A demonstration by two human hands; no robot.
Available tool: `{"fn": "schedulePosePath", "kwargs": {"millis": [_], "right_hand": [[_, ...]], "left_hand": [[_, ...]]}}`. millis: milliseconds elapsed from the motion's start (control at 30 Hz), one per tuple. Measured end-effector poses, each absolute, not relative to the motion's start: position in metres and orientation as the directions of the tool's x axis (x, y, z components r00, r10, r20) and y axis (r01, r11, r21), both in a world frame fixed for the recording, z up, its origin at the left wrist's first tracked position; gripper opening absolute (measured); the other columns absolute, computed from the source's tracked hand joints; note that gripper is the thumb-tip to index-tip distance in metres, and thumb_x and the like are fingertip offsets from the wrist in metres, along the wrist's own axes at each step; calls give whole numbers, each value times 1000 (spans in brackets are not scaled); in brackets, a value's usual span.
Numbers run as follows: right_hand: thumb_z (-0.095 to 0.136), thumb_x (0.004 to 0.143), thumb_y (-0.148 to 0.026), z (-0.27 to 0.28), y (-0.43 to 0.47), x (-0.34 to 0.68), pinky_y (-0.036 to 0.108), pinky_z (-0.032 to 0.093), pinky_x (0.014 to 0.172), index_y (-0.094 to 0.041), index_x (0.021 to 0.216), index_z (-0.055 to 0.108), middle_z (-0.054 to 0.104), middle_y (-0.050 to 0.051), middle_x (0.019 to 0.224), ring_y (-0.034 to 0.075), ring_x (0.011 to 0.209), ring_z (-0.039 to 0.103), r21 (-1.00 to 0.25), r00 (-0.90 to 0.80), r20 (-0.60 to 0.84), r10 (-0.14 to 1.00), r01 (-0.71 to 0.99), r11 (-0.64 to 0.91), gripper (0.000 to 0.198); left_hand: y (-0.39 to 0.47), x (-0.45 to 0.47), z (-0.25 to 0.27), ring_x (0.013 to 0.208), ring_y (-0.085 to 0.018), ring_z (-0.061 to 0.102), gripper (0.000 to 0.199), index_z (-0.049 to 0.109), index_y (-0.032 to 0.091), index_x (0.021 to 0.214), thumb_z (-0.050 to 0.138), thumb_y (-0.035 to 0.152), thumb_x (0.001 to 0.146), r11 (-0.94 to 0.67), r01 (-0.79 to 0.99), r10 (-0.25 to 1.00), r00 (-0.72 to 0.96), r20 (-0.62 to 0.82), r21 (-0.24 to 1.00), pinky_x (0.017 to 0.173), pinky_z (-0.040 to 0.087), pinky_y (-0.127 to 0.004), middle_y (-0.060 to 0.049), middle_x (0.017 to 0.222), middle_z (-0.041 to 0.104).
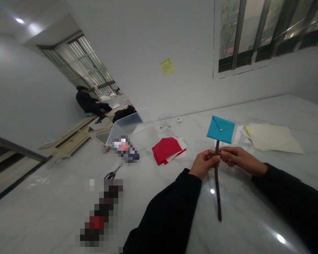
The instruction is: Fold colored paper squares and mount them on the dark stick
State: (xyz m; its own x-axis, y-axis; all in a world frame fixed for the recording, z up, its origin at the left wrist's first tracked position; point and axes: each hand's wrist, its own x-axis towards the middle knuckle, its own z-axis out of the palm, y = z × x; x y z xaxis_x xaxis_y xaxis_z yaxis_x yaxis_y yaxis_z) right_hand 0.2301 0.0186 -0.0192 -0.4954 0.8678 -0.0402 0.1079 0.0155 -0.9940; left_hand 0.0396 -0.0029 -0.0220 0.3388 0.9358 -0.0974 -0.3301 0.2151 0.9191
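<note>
A: Marble table point(254, 211), then red paper stack point(167, 150) — where's the pinwheel?

B: Blue paper pinwheel point(221, 129) pinned atop dark stick point(217, 183), held upright above table. Left hand point(204, 163) & right hand point(237, 157) both pinched closed on stick just below it. Looks like assembly/check stage; next prob. needs a steady grip.

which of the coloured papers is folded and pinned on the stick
The blue paper, atop the stick both hands pinch; red sheets and yellow sheets lie flat.

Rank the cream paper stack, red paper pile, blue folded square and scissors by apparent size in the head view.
1. cream paper stack, largest
2. red paper pile
3. blue folded square, though held up nearer the camera, so its rank is unsure
4. scissors, smallest
</note>
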Motion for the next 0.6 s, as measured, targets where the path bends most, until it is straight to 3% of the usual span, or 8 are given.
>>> {"fn": "schedulePosePath", "kwargs": {"millis": [133, 300, 467, 600], "right_hand": [[63, 84, -56, -20, 18, 229, 25, 35, 54, -18, 118, 65, 54, -1, 72, 10, 60, 43, -997, -462, -47, 886, 80, -11, 51], [63, 85, -55, -20, 16, 227, 24, 33, 54, -15, 95, 69, 53, -1, 70, 9, 59, 41, -997, -458, -67, 887, 54, -48, 42], [68, 83, -54, -20, 12, 220, 24, 31, 52, -15, 86, 63, 50, -1, 70, 8, 58, 40, -973, -466, -119, 877, -120, -196, 39], [66, 85, -54, -20, 7, 215, 22, 25, 48, -15, 85, 61, 47, -2, 68, 7, 55, 38, -972, -545, -139, 827, -85, -219, 39]], "left_hand": [[-3, 40, -24, 58, -9, 51, 44, 65, 12, 85, 85, 43, 61, 156, -155, 922, 377, -87, 976, 60, 37, -25, 0, 69, 62], [-3, 38, -25, 59, -10, 53, 39, 63, 13, 79, 80, 45, 66, 135, -114, 907, 414, -76, 984, 60, 40, -26, -2, 71, 62], [5, 32, -28, 70, -12, 60, 31, 62, 15, 89, 79, 28, 66, 223, -334, 911, 405, -74, 916, 70, 45, -27, -3, 86, 65], [9, 31, -26, 81, -15, 64, 35, 61, 19, 100, 76, 22, 68, 256, -534, 950, 293, -107, 806, 75, 48, -28, -4, 101, 65]]}}
